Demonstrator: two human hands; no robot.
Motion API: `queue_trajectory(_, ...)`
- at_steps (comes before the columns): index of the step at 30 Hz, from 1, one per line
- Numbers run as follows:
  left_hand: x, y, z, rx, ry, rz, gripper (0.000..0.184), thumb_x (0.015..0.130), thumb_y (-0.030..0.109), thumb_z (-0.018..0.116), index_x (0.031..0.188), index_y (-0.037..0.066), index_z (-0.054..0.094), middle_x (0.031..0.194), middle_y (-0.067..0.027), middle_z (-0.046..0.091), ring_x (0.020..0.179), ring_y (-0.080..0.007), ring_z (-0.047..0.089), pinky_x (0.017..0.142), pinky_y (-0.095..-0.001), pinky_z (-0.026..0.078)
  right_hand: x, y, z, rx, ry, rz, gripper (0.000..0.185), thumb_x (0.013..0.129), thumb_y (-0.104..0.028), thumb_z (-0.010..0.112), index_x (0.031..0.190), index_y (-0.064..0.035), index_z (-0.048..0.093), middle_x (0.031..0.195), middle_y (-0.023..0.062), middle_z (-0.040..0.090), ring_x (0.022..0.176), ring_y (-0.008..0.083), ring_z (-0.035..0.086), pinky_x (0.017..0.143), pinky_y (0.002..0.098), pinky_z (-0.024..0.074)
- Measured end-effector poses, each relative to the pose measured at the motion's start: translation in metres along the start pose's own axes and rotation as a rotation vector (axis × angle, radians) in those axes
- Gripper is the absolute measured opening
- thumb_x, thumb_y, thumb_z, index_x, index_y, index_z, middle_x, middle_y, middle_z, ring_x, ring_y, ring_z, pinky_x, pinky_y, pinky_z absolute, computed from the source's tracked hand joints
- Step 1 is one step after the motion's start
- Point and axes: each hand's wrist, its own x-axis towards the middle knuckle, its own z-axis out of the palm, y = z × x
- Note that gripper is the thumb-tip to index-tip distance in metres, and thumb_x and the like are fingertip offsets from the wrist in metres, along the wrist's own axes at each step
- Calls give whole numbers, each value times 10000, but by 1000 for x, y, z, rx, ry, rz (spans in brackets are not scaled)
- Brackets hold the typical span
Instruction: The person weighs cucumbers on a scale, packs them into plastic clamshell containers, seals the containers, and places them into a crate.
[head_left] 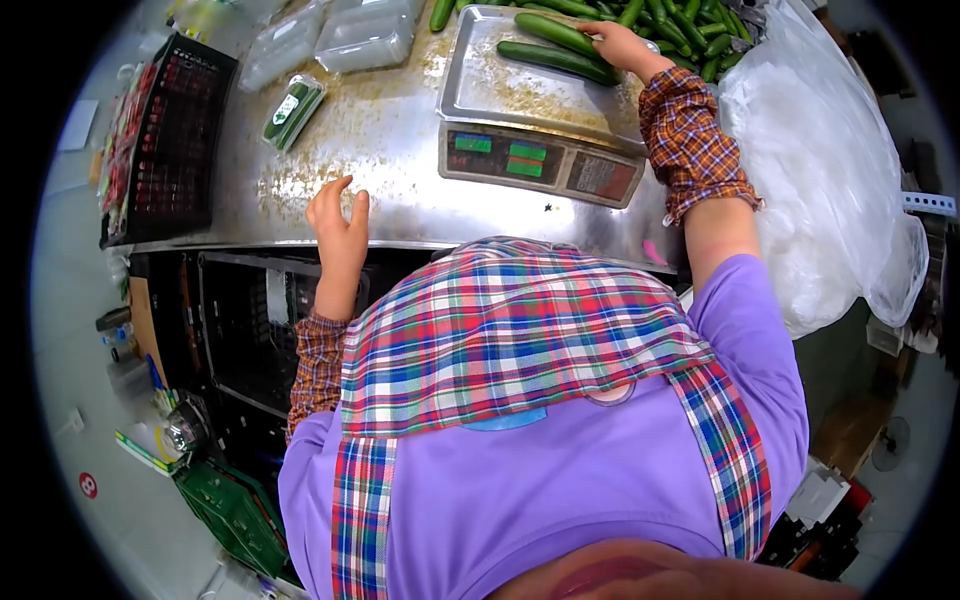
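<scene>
Two cucumbers [556, 62] lie on the metal tray of a weighing scale [470, 95], whose display faces me. My right hand [622, 47] is at the end of the upper cucumber [556, 31], its thumb and fingers closed around that end. Behind it lies a heap of cucumbers [690, 28], partly cut off by the top edge. My left hand [340, 225] hovers over the front edge of the metal table with its fingers apart, holding nothing. A packed tray of cucumbers with a label [294, 113] lies beyond it.
Clear plastic trays [366, 40] stand at the back left of the metal table [400, 190]. A black crate [175, 140] rises at the left edge. A large translucent plastic bag [815, 170] hangs on the right. Dark crates [240, 330] stand below the table, and a green crate [230, 515] is lower left.
</scene>
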Motion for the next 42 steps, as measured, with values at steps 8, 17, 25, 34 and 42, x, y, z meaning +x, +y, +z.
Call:
queue_trajectory(8,-7,-30,-6,-23,-19,-91,331,852,204,603,1126,25,552,1156,-160,538,1127,-338,420,978,-427,312,22,1,9,21,32,23,356,891,-137,471,1237,-86,536,1146,163,599,1014,328,579,883,383,465)
queue_trajectory(17,40,-53,26,-104,-108,-54,333,850,177,603,1136,19,542,1146,-155,543,1109,-325,438,969,-420,321,30,29,23,82,6,139,380,922,-244,485,1260,-75,512,1155,148,597,1037,303,574,891,381,465)
queue_trajectory(25,47,-45,30,-154,-172,-40,306,837,156,601,1105,17,544,1078,-147,555,1041,-323,473,922,-412,351,26,-9,3,38,78,104,375,913,-219,527,1254,-64,516,1187,157,570,1059,318,556,910,405,462)
queue_trajectory(34,37,-42,39,-236,-229,-112,270,819,114,593,1059,-6,569,1034,-166,587,986,-316,541,871,-392,408,-1,-75,-19,12,60,75,158,828,-195,589,871,-56,653,884,111,641,837,288,603,742,378,492)
queue_trajectory(42,36,-30,44,-368,-296,-150,251,833,104,589,1067,13,586,1038,-144,600,966,-282,570,796,-367,466,14,-48,-22,-55,213,155,345,766,-275,681,1028,-56,638,995,142,612,945,320,576,815,401,468)
